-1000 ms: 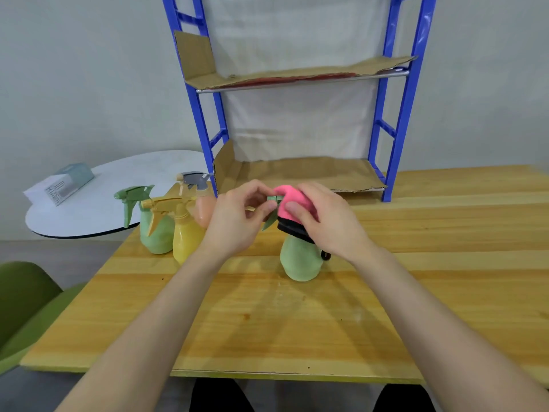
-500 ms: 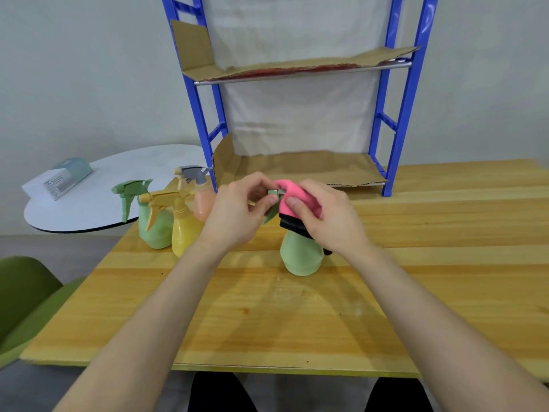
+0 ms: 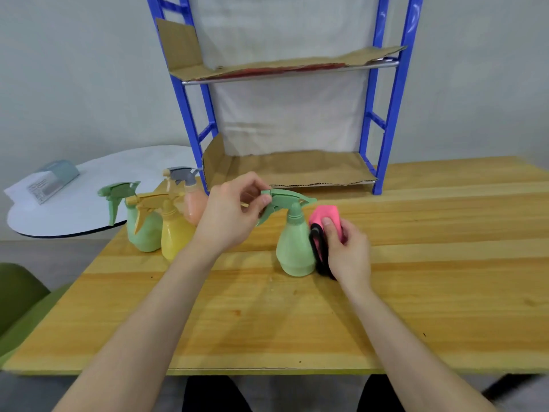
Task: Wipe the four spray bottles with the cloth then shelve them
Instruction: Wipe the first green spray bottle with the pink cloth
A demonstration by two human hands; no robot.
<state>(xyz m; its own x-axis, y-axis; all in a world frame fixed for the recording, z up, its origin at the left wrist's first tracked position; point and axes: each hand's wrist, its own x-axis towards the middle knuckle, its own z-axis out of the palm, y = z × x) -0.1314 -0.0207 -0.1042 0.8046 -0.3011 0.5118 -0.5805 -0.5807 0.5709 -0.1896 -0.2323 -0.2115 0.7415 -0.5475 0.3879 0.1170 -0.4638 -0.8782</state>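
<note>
A pale green spray bottle [image 3: 292, 248] stands upright on the wooden table [image 3: 430, 307], near its middle. My left hand [image 3: 230, 215] pinches the nozzle end of its green trigger head. My right hand [image 3: 346, 254] presses a pink and black cloth [image 3: 323, 217] against the bottle's right side. Three more bottles stand grouped at the table's left: a green one [image 3: 139, 230], a yellow one [image 3: 172, 233] and a peach one with a grey head [image 3: 194, 203]. The blue shelf rack [image 3: 386, 114] stands behind, its cardboard-lined shelves bare.
A white round table [image 3: 89, 188] with a small box [image 3: 52, 179] on paper sits to the left. A green chair [image 3: 17, 298] is at the lower left. The wooden table's front edge runs just above my knees.
My right hand slid the cloth from the bottle's trigger head down to its right side, uncovering the head. My left hand kept hold of the nozzle.
</note>
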